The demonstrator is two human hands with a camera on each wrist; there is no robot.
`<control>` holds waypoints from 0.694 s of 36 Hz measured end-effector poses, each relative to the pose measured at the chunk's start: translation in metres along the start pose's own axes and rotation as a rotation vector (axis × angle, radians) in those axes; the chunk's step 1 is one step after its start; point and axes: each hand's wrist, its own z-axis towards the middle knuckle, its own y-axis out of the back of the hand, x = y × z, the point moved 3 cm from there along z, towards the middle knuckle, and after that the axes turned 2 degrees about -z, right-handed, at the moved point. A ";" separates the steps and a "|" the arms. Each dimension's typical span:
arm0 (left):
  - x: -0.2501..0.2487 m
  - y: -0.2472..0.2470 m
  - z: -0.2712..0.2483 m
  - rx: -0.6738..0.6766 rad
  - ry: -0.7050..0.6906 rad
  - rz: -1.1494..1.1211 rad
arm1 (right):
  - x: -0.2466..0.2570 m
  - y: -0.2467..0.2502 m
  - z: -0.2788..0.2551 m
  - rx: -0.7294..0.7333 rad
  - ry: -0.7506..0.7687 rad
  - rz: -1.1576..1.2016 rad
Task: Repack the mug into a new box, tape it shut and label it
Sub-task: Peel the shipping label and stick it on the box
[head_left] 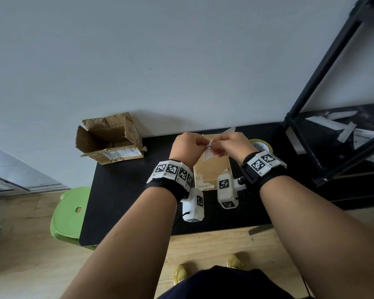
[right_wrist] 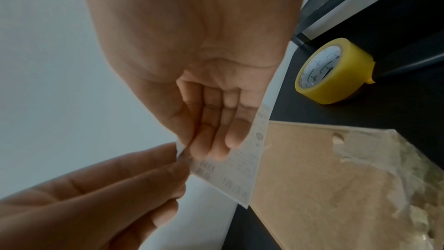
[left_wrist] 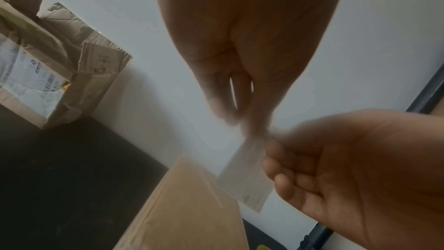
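Both hands are raised together over the new cardboard box (head_left: 214, 171), which lies closed on the black table (head_left: 127, 201) with clear tape across its near end. Between them is a white printed label (head_left: 209, 153). My left hand (head_left: 200, 145) pinches one corner of the label (left_wrist: 245, 182) with thumb and fingertips. My right hand (head_left: 217, 146) holds the label (right_wrist: 240, 168) from the other side, its fingers (right_wrist: 216, 136) curled against the printed face. The two layers at the pinched corner look slightly parted. The mug is not in view.
An old torn box (head_left: 110, 141) stands open at the table's back left, against the wall. A yellow tape roll (right_wrist: 331, 71) lies behind my right hand. A black metal rack (head_left: 333, 126) rises at the right. A green stool (head_left: 69, 214) stands left of the table.
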 end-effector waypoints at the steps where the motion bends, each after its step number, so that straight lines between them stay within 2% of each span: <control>1: 0.000 0.000 0.000 0.000 -0.002 0.001 | 0.000 0.000 -0.001 0.000 0.002 0.002; 16: 0.003 -0.002 0.005 0.018 -0.025 0.027 | 0.000 0.003 -0.001 0.037 0.037 -0.017; 25: 0.001 -0.002 0.005 0.017 -0.041 0.070 | -0.003 0.004 0.001 -0.014 0.026 -0.010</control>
